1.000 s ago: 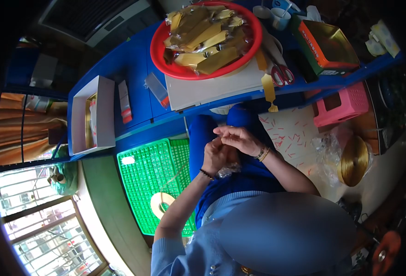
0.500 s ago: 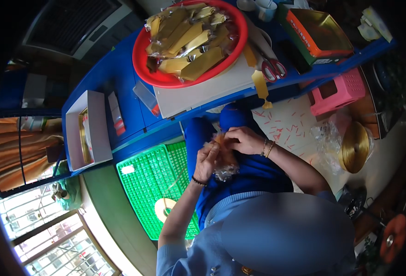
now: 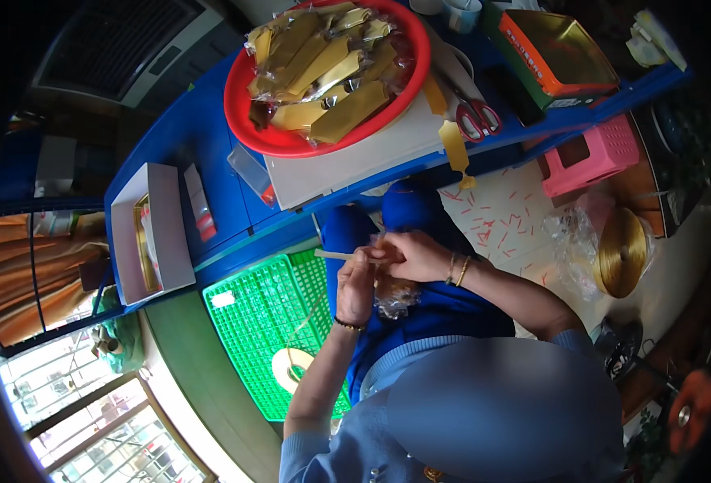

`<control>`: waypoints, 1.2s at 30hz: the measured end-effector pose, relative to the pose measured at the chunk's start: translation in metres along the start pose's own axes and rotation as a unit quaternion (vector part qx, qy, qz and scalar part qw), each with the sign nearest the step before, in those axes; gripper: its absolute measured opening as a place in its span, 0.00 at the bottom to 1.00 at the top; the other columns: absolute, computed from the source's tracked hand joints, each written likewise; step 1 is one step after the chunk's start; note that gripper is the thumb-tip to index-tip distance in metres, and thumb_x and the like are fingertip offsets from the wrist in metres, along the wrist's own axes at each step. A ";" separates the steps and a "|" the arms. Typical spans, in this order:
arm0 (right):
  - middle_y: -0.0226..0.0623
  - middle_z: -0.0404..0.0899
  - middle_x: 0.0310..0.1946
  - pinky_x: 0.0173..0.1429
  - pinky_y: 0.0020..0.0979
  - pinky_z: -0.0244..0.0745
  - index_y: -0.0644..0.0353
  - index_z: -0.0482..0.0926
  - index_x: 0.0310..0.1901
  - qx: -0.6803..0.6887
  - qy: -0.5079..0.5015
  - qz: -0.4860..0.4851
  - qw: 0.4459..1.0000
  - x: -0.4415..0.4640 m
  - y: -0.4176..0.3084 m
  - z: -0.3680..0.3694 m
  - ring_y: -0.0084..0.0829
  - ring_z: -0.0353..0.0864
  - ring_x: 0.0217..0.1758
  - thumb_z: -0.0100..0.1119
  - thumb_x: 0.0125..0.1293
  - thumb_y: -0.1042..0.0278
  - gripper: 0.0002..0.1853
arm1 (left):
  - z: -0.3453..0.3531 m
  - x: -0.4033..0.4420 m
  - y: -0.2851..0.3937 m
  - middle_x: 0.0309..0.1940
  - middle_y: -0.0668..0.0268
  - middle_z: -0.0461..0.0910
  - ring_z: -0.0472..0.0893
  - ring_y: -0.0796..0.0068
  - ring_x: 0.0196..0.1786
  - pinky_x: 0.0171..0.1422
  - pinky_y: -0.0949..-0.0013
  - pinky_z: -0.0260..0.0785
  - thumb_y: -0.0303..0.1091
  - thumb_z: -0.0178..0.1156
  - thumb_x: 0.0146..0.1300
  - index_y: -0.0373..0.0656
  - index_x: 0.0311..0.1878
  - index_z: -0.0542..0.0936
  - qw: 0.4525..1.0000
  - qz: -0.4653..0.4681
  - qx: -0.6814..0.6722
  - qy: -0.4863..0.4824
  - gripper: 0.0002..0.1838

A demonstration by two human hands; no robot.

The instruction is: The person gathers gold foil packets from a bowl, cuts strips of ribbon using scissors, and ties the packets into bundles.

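Observation:
My left hand (image 3: pixel 355 288) and my right hand (image 3: pixel 417 256) meet over my lap, fingers closed. Between them is a clear plastic bag (image 3: pixel 396 299) with brownish contents, its gathered top mostly hidden by my fingers. A narrow pale strip (image 3: pixel 333 255) juts out to the left from my left fingertips, across the neck of the bag. My right hand pinches the bag's top from the right; its fingertips touch the left ones. Below and left, a roll of pale tape (image 3: pixel 289 370) lies against a green plastic basket (image 3: pixel 267 322).
On the blue table (image 3: pixel 219 193) stands a red basin (image 3: pixel 243 133) heaped with gold-wrapped packets. Scissors (image 3: pixel 476 121), gold wrappers (image 3: pixel 454 149), an open tin box (image 3: pixel 561 60) and a white box (image 3: pixel 174 233) lie around it. A pink stool (image 3: pixel 593 153) and a gold ribbon roll (image 3: pixel 621 253) are at right.
The pale strip now shows, sticking out left of my left fingertips. My right hand has shifted slightly left and down, bringing the hands closer together over the bag's top.

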State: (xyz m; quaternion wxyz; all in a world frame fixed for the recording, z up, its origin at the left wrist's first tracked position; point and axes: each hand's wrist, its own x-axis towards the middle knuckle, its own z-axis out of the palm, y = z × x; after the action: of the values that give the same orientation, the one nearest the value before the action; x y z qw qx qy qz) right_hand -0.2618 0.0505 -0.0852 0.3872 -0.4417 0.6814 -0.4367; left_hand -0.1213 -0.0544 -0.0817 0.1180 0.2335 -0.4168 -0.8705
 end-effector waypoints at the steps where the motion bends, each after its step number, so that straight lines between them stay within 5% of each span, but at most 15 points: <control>1: 0.43 0.80 0.27 0.36 0.38 0.75 0.61 0.76 0.39 -0.078 0.042 -0.044 0.995 0.001 -0.001 0.007 0.41 0.82 0.32 0.65 0.53 0.63 0.15 | 0.000 -0.002 -0.004 0.46 0.62 0.79 0.75 0.75 0.50 0.55 0.71 0.64 0.41 0.43 0.74 0.36 0.45 0.77 1.000 0.018 -0.017 0.002 0.18; 2: 0.46 0.80 0.30 0.41 0.44 0.74 0.60 0.75 0.35 -0.087 0.047 -0.028 0.995 0.002 -0.002 0.011 0.49 0.80 0.38 0.60 0.55 0.66 0.09 | 0.001 -0.003 -0.007 0.47 0.61 0.79 0.75 0.74 0.53 0.57 0.70 0.64 0.41 0.44 0.74 0.36 0.45 0.78 0.999 0.038 -0.034 0.003 0.18; 5: 0.45 0.80 0.30 0.41 0.44 0.74 0.60 0.76 0.35 -0.137 0.131 -0.074 0.979 0.002 -0.001 0.022 0.48 0.80 0.37 0.56 0.58 0.69 0.06 | 0.001 -0.005 -0.011 0.46 0.62 0.80 0.75 0.74 0.47 0.54 0.70 0.63 0.43 0.45 0.73 0.37 0.48 0.78 0.997 0.052 -0.050 0.018 0.19; 11: 0.47 0.80 0.26 0.35 0.38 0.77 0.62 0.78 0.33 0.012 0.164 -0.062 0.984 -0.003 0.016 0.022 0.47 0.81 0.31 0.58 0.58 0.71 0.04 | 0.009 -0.007 -0.017 0.43 0.65 0.79 0.74 0.74 0.48 0.56 0.69 0.62 0.43 0.45 0.73 0.38 0.46 0.78 0.991 0.064 -0.093 0.069 0.19; 14: 0.47 0.79 0.23 0.31 0.35 0.76 0.64 0.78 0.32 -0.015 0.106 -0.054 0.993 -0.002 0.011 0.004 0.44 0.82 0.27 0.60 0.58 0.71 0.05 | 0.004 -0.006 -0.019 0.46 0.60 0.79 0.75 0.68 0.53 0.62 0.66 0.62 0.40 0.46 0.73 0.36 0.44 0.79 0.986 0.047 -0.138 0.075 0.17; 18: 0.45 0.80 0.23 0.31 0.34 0.74 0.63 0.80 0.31 0.106 -0.106 0.109 0.983 0.010 -0.002 -0.030 0.41 0.81 0.26 0.62 0.57 0.69 0.06 | -0.008 -0.002 -0.023 0.43 0.60 0.80 0.75 0.69 0.51 0.60 0.67 0.62 0.39 0.45 0.73 0.36 0.41 0.79 0.984 0.013 -0.158 0.080 0.17; 21: 0.40 0.80 0.23 0.30 0.35 0.73 0.60 0.79 0.30 -0.141 -0.087 -0.099 0.981 0.017 0.000 -0.039 0.38 0.81 0.25 0.62 0.58 0.66 0.07 | -0.006 0.000 -0.022 0.41 0.60 0.80 0.75 0.70 0.50 0.60 0.67 0.62 0.39 0.45 0.73 0.36 0.40 0.79 0.987 0.024 -0.118 0.103 0.17; 26: 0.38 0.77 0.22 0.33 0.40 0.72 0.58 0.76 0.26 -0.248 -0.076 -0.188 0.947 0.030 0.015 -0.040 0.41 0.79 0.29 0.62 0.56 0.60 0.11 | -0.010 0.004 -0.022 0.39 0.61 0.81 0.77 0.70 0.45 0.57 0.66 0.65 0.39 0.47 0.72 0.35 0.40 0.79 0.986 0.037 -0.108 0.118 0.17; 29: 0.40 0.77 0.23 0.35 0.41 0.73 0.57 0.75 0.25 -0.271 -0.081 -0.161 0.945 0.019 0.015 -0.053 0.43 0.79 0.30 0.60 0.58 0.60 0.11 | -0.004 -0.004 -0.008 0.34 0.62 0.81 0.79 0.70 0.36 0.48 0.68 0.69 0.38 0.48 0.72 0.35 0.37 0.80 0.980 -0.011 -0.025 0.198 0.17; 32: 0.40 0.77 0.26 0.37 0.41 0.73 0.58 0.73 0.24 -0.270 -0.076 -0.123 0.952 -0.003 0.021 -0.054 0.43 0.80 0.33 0.58 0.60 0.61 0.12 | -0.011 -0.012 -0.009 0.28 0.62 0.80 0.78 0.72 0.30 0.39 0.69 0.70 0.36 0.50 0.71 0.34 0.32 0.80 0.906 0.101 0.365 0.187 0.16; 36: 0.39 0.79 0.33 0.41 0.33 0.73 0.60 0.76 0.32 -0.095 -0.069 -0.081 0.990 -0.013 0.015 -0.052 0.37 0.79 0.37 0.57 0.63 0.63 0.09 | -0.018 -0.013 -0.013 0.23 0.65 0.78 0.77 0.77 0.28 0.35 0.73 0.68 0.32 0.52 0.70 0.33 0.28 0.78 0.900 0.135 0.382 0.162 0.15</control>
State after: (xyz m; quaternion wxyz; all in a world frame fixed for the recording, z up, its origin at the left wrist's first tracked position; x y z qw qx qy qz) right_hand -0.3090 0.0791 -0.0809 0.3531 -0.5595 0.6532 -0.3683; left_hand -0.1013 -0.0531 -0.0979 0.2017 0.3401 -0.7197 -0.5707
